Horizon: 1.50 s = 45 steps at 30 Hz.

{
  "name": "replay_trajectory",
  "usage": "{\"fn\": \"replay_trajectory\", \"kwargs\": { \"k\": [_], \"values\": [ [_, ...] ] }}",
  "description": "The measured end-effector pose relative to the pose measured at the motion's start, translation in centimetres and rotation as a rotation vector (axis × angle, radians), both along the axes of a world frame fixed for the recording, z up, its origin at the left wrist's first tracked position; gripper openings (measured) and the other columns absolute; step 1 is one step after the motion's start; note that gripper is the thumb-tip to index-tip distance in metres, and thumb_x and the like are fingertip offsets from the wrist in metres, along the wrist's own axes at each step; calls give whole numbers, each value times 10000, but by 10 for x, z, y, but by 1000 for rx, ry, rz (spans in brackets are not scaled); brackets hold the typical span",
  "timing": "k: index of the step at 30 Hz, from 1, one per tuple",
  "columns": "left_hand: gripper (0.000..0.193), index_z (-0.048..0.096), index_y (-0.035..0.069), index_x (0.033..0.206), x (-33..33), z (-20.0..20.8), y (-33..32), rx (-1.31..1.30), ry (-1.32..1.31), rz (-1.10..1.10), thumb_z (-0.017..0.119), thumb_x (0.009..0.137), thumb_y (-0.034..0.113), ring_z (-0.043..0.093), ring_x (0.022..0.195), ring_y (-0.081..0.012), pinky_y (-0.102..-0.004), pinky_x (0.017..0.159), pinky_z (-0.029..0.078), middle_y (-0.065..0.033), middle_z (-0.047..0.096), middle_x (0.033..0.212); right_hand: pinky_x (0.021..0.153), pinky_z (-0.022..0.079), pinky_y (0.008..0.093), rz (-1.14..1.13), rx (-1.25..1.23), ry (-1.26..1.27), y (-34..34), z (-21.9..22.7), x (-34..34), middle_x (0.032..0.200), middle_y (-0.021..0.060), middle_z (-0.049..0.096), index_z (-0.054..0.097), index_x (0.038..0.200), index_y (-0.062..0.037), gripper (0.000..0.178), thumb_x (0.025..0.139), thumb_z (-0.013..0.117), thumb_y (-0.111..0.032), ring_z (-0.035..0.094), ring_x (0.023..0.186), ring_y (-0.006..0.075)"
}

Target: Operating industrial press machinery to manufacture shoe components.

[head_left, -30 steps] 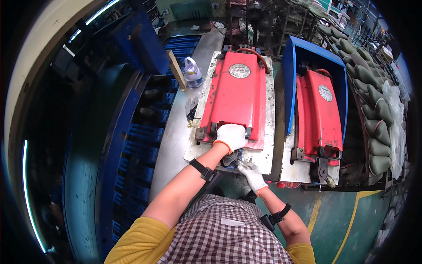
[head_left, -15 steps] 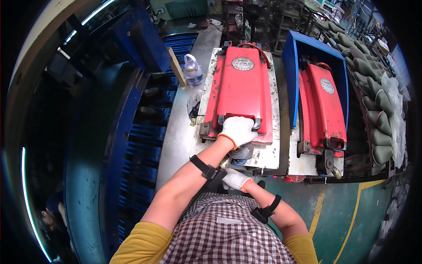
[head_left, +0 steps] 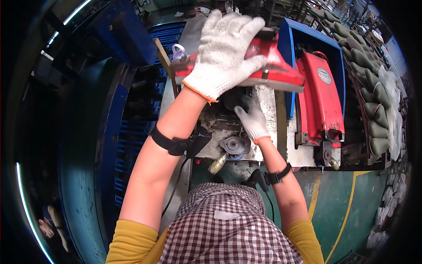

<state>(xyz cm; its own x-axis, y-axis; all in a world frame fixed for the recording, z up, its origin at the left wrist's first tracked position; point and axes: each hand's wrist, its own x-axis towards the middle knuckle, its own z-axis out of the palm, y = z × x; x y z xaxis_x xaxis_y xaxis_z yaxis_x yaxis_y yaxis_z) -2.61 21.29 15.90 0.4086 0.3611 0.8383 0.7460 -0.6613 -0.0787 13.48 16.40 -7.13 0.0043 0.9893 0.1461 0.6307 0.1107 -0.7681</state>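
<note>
The red lid [head_left: 281, 66] of the machine in front of me is tilted up, its near edge raised. My left hand [head_left: 228, 55], in a white knit glove with an orange cuff, is in front of the lid with its fingers spread, partly hiding it. I cannot tell whether it presses on the lid. Under the lid, my right hand [head_left: 254, 119], gloved alike, reaches into the machine, thumb apart from the blurred fingers. Beside it is a dark part [head_left: 231, 100], mostly in shadow. A grey round metal fitting [head_left: 234, 144] and a wrapped handle [head_left: 218, 163] are at the machine's near edge.
To the right stands a second red-lidded machine [head_left: 320, 97], lid down, inside a blue hood [head_left: 288, 66]. Several grey-green padded pieces [head_left: 376, 114] fill a rack beyond it. On the left runs a blue roller conveyor [head_left: 136, 152]. A person [head_left: 55, 224] is at lower left.
The red lid has swung up from its lowered position. My left hand has left its front handle and moved up and away. My right hand has moved from near my apron to under the lid.
</note>
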Motion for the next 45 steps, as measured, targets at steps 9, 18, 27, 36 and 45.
{"fn": "replay_trajectory", "kwargs": {
  "k": [9, 18, 27, 36, 45],
  "values": [
    [471, 699, 69, 1241, -31, -29, -39, -143, -125, -146, 783, 786, 162, 601, 1234, -387, -497, 1080, 441, -125, 658, 1321, 1033, 533, 484, -34, -35, -493, 59, -38, -49, 1610, 250, 344, 422, 1572, -190, 923, 754, 829, -321, 485, 1350, 474],
    [709, 263, 79, 1641, -130, -231, -170, -1426, -1706, -396, 568, 1061, 347, 594, 1305, -310, -458, 1115, 467, -212, 540, 1493, 1127, 479, 473, 164, -534, 1281, 1, 19, -17, 1286, 162, 701, 582, 1371, 20, 534, 1055, 522, -405, 688, 1192, 282],
    [498, 602, 64, 1364, -161, -262, -188, -1243, -2635, -484, 589, 945, 333, 672, 1181, -331, -515, 1096, 507, -152, 679, 1299, 1253, 257, 504, 631, -129, 19, -80, 21, -95, 1498, 243, 529, 435, 1571, -96, 628, 1023, 583, -364, 360, 1504, 438],
    [245, 681, 141, 1011, -367, -441, -199, -892, -2239, 581, 791, 798, 193, 615, 871, -146, -341, 825, 529, 10, 626, 950, 997, 485, 496, 299, 189, -358, -85, -5, -64, 1095, 153, 694, 709, 1178, -84, 306, 881, 717, -160, 626, 1122, 379],
    [842, 566, -47, 1407, -450, -462, -140, -847, -1444, 1622, 759, 833, 539, 496, 1391, -341, -456, 1178, 383, -238, 529, 1497, 834, 510, 460, 294, 185, -387, -80, -14, -61, 939, 112, 685, 723, 1090, -107, 226, 867, 720, -141, 646, 935, 338]
  ]
}}
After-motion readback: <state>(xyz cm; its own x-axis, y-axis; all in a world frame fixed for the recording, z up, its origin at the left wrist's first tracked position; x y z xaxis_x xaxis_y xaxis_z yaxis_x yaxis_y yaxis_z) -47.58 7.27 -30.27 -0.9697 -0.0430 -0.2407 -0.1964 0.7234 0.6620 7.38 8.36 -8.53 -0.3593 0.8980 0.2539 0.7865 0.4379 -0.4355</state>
